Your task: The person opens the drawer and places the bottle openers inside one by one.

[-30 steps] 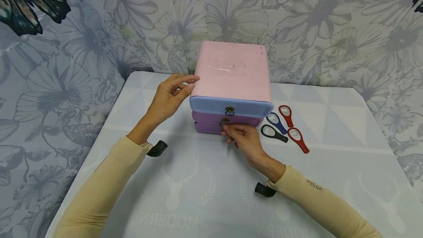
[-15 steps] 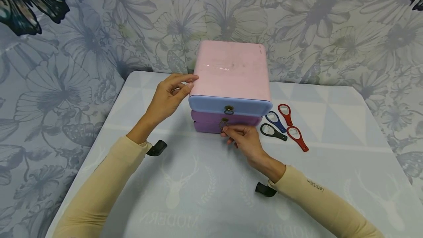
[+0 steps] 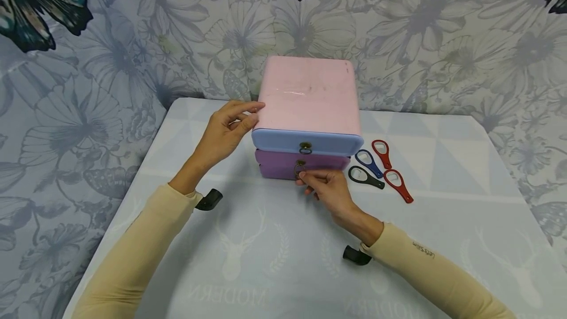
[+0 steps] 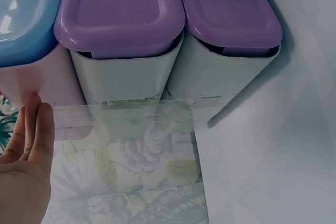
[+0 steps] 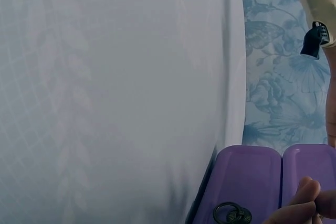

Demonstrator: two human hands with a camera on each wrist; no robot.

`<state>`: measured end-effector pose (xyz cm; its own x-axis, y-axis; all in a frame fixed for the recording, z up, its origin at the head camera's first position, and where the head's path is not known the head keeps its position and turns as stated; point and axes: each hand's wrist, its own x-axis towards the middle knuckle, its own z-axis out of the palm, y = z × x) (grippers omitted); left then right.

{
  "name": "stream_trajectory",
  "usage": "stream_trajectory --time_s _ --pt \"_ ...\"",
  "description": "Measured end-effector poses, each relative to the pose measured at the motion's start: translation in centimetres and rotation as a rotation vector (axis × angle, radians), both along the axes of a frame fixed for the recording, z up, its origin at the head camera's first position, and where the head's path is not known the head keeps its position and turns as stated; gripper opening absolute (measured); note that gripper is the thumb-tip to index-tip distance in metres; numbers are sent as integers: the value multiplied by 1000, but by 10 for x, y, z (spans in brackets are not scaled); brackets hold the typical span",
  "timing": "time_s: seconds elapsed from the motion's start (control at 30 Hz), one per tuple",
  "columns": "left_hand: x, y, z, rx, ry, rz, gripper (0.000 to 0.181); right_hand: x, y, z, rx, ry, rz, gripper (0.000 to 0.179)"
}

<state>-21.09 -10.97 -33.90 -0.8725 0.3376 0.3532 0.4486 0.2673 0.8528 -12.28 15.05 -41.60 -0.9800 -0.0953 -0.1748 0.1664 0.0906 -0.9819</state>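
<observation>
A small stacked drawer box has a pink top (image 3: pixel 310 95), a blue top drawer front (image 3: pixel 283 141) and two purple drawer fronts below. In the left wrist view, dark slits show along the edges of the middle purple drawer (image 4: pixel 121 14) and bottom purple drawer (image 4: pixel 231 9). My right hand (image 3: pixel 330 191) pinches the ring pull (image 3: pixel 299 167) of the middle drawer between thumb and finger. The bottom drawer's ring (image 5: pixel 231 214) hangs beside that hand in the right wrist view. My left hand (image 3: pixel 228 129) touches the pink side with extended fingertips.
Several small oval-headed tools with handles lie right of the box: a blue one (image 3: pixel 368 163), a black one (image 3: pixel 366 177) and red ones (image 3: pixel 398 185). The box stands toward the back of the pale table (image 3: pixel 266 245), before a flower-patterned wall covering (image 3: pixel 421 38).
The middle purple drawer front appears slightly farther forward, covering more of the lower one. Both hands keep nearly the same place, and the view shifts a little.
</observation>
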Motion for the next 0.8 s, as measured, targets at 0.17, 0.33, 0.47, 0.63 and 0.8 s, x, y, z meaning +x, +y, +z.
stream_trajectory --time_s 0.17,0.33,0.47,0.63,0.8 --pt "-1 0 -1 4 -23 -10 37 0 1 0 0 -2 -3 27" --pt "-2 -1 -1 5 -43 -27 39 0 2 -1 -2 -1 -6 27" --pt "-2 -3 -2 21 -51 -49 42 0 2 -2 4 7 -2 27" --pt "-2 -3 -1 37 -55 -47 44 0 2 -1 5 17 6 26" --pt "-3 -2 -2 40 -62 -35 44 0 2 -1 1 14 6 26"
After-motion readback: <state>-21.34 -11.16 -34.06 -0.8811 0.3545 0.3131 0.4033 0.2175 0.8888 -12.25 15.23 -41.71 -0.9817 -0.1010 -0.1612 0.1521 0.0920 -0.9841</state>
